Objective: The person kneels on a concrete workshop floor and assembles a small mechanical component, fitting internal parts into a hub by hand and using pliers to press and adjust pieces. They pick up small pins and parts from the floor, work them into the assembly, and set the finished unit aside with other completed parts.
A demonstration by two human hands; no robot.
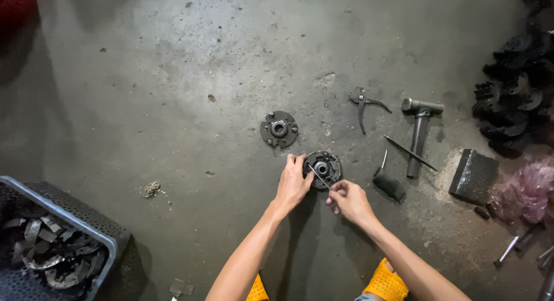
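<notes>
A round dark metal clutch-like disc [324, 168] lies on the concrete floor. My left hand [292, 182] grips its left rim and holds it steady. My right hand [348, 200] pinches a thin metal rod [318, 176], whose tip pokes into the disc's middle. A second round plate with a hub and bolts [279, 129] lies just above and to the left of the disc, untouched.
To the right lie pliers [363, 106], a hammer [419, 131], a thin spike [411, 153], a black-handled tool [389, 184] and a dark metal block [473, 175]. A pile of black parts [516, 99] sits far right. A perforated crate of curved metal pieces [55, 243] stands bottom left.
</notes>
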